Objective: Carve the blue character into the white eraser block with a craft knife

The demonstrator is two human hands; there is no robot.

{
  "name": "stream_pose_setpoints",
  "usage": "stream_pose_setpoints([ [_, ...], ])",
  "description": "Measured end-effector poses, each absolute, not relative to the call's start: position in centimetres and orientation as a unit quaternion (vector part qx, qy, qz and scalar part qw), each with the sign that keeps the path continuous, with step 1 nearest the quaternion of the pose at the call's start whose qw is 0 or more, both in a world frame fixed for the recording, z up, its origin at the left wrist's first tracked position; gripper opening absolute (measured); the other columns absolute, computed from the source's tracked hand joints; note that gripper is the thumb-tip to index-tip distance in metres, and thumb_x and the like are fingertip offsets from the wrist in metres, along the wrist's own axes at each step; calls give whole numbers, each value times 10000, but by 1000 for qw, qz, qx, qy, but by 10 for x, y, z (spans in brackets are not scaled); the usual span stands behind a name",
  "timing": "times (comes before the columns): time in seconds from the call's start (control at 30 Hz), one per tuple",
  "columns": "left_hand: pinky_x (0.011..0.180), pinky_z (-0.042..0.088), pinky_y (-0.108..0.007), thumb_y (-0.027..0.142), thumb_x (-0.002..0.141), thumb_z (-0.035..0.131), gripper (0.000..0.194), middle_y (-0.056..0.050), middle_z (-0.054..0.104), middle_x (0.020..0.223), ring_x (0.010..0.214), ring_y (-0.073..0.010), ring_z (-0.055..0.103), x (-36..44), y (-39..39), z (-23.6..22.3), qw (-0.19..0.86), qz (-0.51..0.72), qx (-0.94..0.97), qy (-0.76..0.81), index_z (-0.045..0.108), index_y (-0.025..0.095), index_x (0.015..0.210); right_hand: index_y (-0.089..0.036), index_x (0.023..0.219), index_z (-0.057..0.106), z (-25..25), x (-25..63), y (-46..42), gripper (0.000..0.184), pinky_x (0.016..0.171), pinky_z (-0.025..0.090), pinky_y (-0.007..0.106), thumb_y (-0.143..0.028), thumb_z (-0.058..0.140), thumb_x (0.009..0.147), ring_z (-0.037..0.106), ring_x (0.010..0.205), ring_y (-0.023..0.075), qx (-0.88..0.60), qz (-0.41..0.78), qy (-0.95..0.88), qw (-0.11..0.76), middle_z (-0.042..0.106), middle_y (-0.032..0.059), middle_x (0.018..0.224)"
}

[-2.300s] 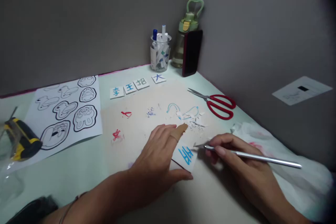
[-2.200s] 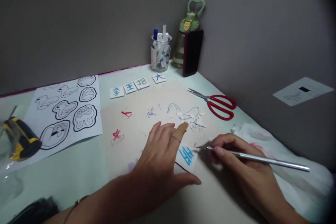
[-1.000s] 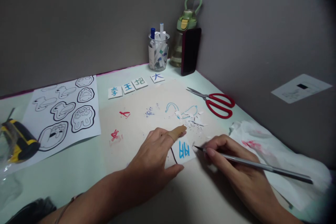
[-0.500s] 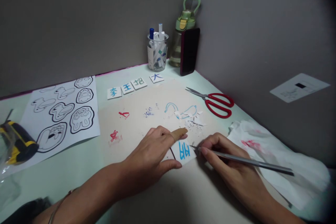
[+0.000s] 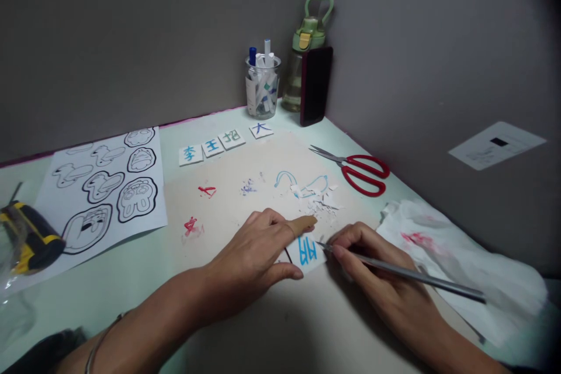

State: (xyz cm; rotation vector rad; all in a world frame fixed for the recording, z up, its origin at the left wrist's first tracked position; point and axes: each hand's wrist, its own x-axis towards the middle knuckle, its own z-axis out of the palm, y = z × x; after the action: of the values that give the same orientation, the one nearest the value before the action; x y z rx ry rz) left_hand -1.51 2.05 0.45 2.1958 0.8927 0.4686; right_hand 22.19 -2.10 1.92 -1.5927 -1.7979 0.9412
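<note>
My left hand (image 5: 263,245) grips a small white tile (image 5: 312,263) between thumb and index finger, pressing it on the beige board (image 5: 280,327). A tan covering wraps the index finger. Blue character strokes mark the tile, and its left part lies under my hand. In my right hand (image 5: 377,263) is a slim silver craft knife (image 5: 421,274), pinched near its blade. The blade tip meets or nearly meets the tile's right edge, beside the blue strokes. White shavings (image 5: 322,204) lie just beyond my fingertips.
Red-handled scissors (image 5: 363,172) lie right, near a stained white tissue (image 5: 473,274). Several lettered tiles (image 5: 213,147) line the back. Behind them stand a jar of markers (image 5: 263,87), a green bottle (image 5: 309,35) and a phone (image 5: 316,86). Printed paper (image 5: 144,225) and a yellow-black tool (image 5: 35,239) are left.
The craft knife's rear end has dipped slightly and shifted left, while its tip stays by the tile's right edge. My left index finger has moved a little; the tile remains held.
</note>
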Motion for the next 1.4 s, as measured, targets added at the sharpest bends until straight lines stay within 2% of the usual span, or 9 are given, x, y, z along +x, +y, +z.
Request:
stream_pose_setpoints([
  [0.1,958,459,-413,257,925,748,698,-99,618,1209,1093,-269,517,-14,22,7,357,173,847,353,401,277,1530,-240,837,584,20,223,-22,265,612,458,297,-416,493,1014,612,730,183,-588,360,-672,271,667,16,784],
  [0.5,937,473,-386,257,912,766,659,-85,666,1199,1068,-264,545,-11,21,8,345,179,845,367,448,277,1490,-244,829,582,24,225,-22,285,618,443,298,-441,489,1013,588,749,185,-589,383,-662,261,657,16,807],
  [0.73,959,455,-384,282,910,772,666,-74,674,1213,1082,-261,546,-11,20,8,343,177,846,367,446,288,1491,-236,794,589,25,224,-21,290,590,430,288,-419,498,1000,569,676,172,-593,383,-658,261,651,10,756],
  [1.0,954,448,-387,318,915,770,647,-76,672,1219,1072,-263,546,-10,19,5,341,188,844,370,452,293,1478,-232,781,585,25,225,-21,284,594,436,288,-402,505,994,565,680,169,-589,388,-658,264,650,13,754],
  [1.4,940,449,-377,323,912,774,614,-70,672,1207,1059,-256,544,-10,18,8,340,188,842,375,476,283,1448,-236,793,584,23,228,-22,266,656,444,306,-387,515,1001,610,785,189,-582,415,-652,253,689,19,835],
])
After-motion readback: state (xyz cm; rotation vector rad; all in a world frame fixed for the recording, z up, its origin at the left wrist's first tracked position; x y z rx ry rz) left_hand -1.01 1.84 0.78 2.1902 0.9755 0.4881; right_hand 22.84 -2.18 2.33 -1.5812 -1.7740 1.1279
